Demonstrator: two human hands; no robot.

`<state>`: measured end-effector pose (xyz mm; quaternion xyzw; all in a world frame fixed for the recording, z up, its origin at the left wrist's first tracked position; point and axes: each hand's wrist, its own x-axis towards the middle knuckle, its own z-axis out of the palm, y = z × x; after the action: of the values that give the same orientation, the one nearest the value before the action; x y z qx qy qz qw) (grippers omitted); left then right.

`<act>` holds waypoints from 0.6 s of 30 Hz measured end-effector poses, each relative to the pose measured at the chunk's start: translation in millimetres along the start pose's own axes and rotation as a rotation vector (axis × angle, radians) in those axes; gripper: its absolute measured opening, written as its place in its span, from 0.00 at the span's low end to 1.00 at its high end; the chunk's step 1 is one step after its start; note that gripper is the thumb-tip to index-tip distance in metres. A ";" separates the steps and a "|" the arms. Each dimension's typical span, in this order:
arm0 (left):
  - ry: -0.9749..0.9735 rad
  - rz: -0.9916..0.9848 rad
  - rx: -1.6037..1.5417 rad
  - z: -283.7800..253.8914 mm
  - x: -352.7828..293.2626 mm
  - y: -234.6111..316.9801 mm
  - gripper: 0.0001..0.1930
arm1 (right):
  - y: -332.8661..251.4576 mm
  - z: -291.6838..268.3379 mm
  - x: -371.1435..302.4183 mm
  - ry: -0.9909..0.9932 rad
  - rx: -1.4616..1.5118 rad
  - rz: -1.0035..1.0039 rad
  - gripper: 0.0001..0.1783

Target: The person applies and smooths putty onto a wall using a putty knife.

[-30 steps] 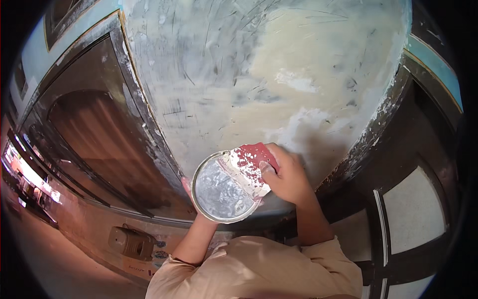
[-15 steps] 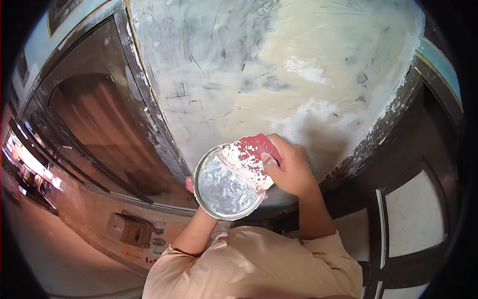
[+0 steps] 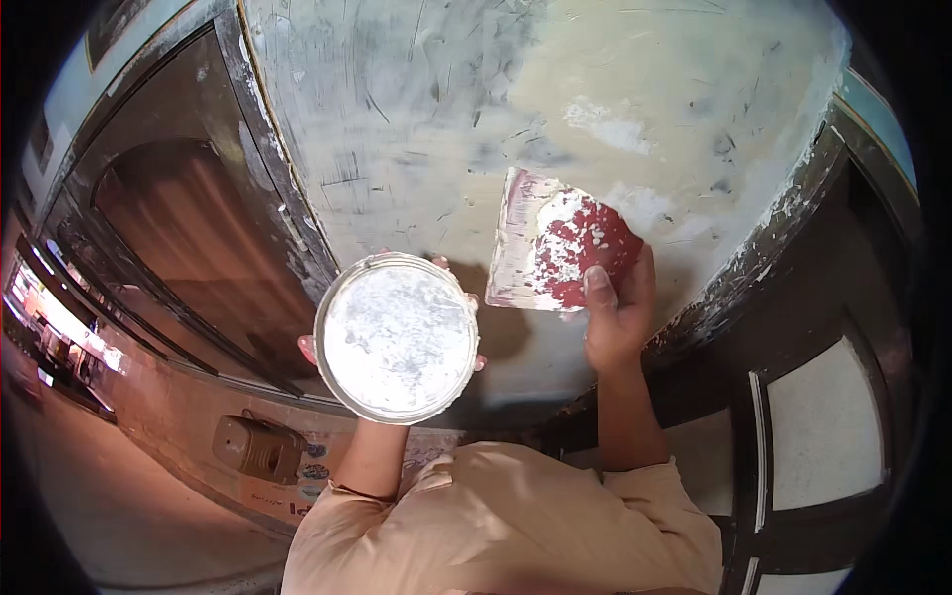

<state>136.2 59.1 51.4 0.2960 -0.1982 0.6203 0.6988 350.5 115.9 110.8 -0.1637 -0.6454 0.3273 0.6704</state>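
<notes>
My left hand holds a round metal lid from beneath, its fingertips curling round the rim on both sides. White and grey smears coat the lid's inner face; the palm is hidden behind it. In my right hand is a red putty spreader, pinched near its narrow end with the thumb on top. Flaky white putty covers much of the spreader, and its wide straight edge points left. The spreader is held up in front of the patchy wall, to the right of the lid and apart from it.
At left stands a dark framed door with a brown panel. Dark woodwork with pale panels is on the right. A brown plastic object rests low on the left, by a printed sheet on the floor.
The spreader has come off the lid, moved up and right, and turned its wide edge to the left. My left hand has shifted the lid left and slightly up.
</notes>
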 end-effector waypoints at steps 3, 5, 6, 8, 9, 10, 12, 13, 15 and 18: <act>-0.013 0.016 -0.096 3.1 4.3 2.3 0.59 | 6.8 -3.1 -10.2 0.013 -0.023 -0.034 0.19; -0.009 0.061 -0.068 11.5 6.6 -3.2 0.56 | 4.2 -2.3 -11.8 0.038 0.004 -0.035 0.20; -0.006 0.106 -0.042 14.3 7.6 -5.5 0.53 | 3.4 -2.5 -12.1 0.062 0.027 -0.036 0.21; -0.006 0.077 -0.076 9.6 6.3 -2.9 0.56 | 5.3 -5.6 -12.7 0.047 0.046 -0.019 0.23; -0.007 0.049 -0.112 7.8 5.9 -2.2 0.59 | 5.6 -5.4 -14.2 0.061 -0.011 -0.058 0.22; -0.006 0.047 -0.113 7.9 6.3 -3.2 0.59 | 5.7 -5.6 -16.3 0.077 -0.070 -0.096 0.21; 0.041 0.074 -0.120 9.0 6.8 -5.2 0.59 | 4.2 -5.2 -22.0 0.092 -0.122 -0.071 0.22; 0.022 0.075 -0.115 7.3 8.5 -5.6 0.59 | 2.6 -4.8 -23.1 0.063 -0.126 -0.072 0.22; 0.020 0.085 -0.088 4.5 9.8 -5.0 0.59 | 6.6 -6.4 -24.0 0.021 -0.168 -0.115 0.21; 0.015 0.099 -0.073 2.2 11.1 -5.9 0.60 | 7.6 -4.7 -26.7 0.028 -0.064 -0.091 0.21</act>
<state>143.9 65.7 59.3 0.2555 -0.2295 0.6486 0.6792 354.6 105.1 85.2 -0.1601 -0.6529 0.2736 0.6879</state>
